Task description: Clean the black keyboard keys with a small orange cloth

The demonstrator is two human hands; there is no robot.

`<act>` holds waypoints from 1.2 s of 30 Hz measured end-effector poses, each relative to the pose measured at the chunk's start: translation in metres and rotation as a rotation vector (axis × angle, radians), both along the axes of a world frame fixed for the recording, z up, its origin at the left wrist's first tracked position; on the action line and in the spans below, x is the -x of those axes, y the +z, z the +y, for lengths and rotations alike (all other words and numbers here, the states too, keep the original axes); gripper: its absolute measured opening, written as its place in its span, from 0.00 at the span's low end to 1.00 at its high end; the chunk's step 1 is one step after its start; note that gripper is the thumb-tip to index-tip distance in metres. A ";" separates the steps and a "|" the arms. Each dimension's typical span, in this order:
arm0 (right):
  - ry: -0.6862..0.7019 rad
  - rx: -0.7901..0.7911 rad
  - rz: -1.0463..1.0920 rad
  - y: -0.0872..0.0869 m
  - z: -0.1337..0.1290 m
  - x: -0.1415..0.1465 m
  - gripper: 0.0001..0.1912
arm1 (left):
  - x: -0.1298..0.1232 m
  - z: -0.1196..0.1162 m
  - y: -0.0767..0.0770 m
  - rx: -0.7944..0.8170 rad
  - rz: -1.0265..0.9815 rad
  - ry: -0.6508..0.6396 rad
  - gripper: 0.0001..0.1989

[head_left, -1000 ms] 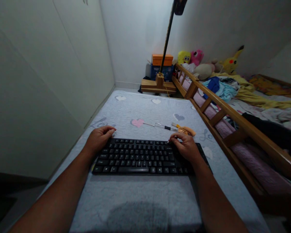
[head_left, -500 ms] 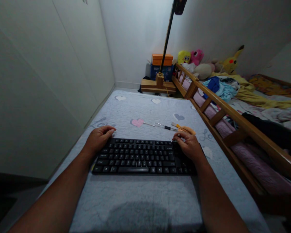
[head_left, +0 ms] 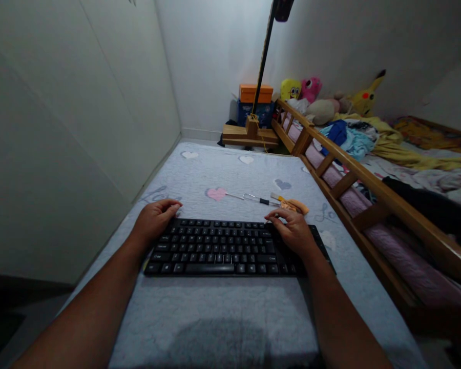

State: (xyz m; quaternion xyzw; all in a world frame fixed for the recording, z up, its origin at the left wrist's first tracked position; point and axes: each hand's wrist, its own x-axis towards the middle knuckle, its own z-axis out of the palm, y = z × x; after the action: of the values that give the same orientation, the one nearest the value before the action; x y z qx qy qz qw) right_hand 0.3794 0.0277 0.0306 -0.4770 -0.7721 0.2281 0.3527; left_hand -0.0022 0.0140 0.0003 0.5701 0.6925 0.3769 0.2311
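Observation:
A black keyboard point(head_left: 215, 251) lies flat on the pale blue cloth with heart prints. Over its upper left corner rests my left hand point(head_left: 153, 220), thumb and forefinger pressed together; anything between them is too small to name. My right hand point(head_left: 292, 230) hovers over the keyboard's right part, its fingertips pinched near the top edge on something I cannot make out. Just behind that hand lie an orange-tan cloth bundle point(head_left: 295, 206), a thin tool with a black grip point(head_left: 265, 201) and a yellow-handled tool point(head_left: 277, 197).
A wooden bed rail point(head_left: 346, 159) runs along the right, with clothes and plush toys beyond it. At the far end stand a wooden stand base point(head_left: 249, 134) with a dark pole and an orange box point(head_left: 255, 93). White cabinet doors point(head_left: 80, 128) line the left.
My right hand has moved left along the keyboard's top edge, uncovering more of its right end. My left hand has kept its place on the keyboard.

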 end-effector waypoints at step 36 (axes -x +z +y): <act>-0.049 0.060 -0.069 0.010 0.001 -0.012 0.09 | 0.001 0.000 -0.001 0.011 -0.001 -0.009 0.20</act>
State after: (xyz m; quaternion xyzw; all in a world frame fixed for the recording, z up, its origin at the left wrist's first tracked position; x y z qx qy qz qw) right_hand 0.3910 0.0290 0.0404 -0.5135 -0.7649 0.2257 0.3168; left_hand -0.0037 0.0141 -0.0009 0.5717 0.6920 0.3722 0.2363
